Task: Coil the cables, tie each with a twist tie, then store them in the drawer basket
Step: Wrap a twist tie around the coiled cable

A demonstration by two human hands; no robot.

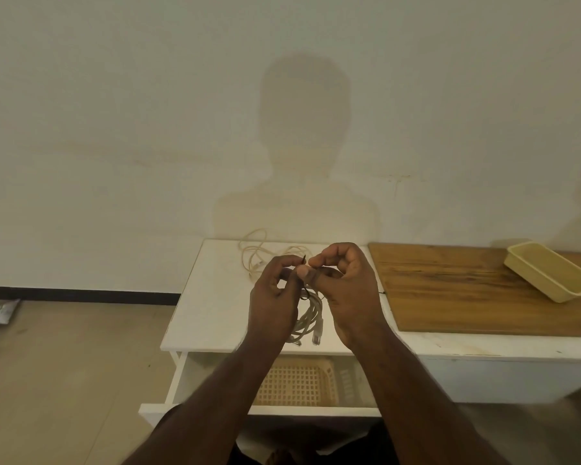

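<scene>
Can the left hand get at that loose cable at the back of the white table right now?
Probably not yet: the left hand is pinching the twist tie on the coiled cable, as is the right hand. The path to the loose cable on the white table looks unobstructed.

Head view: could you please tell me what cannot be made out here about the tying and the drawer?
- Twist tie: only a dark tip shows; left hand and right hand hide whether it wraps the coiled cable.
- Drawer basket: both forearms cover parts of it, so its contents are unclear.
- Loose cable: its near part is hidden behind the hands.
- Cable plugs: too small to identify.
</scene>
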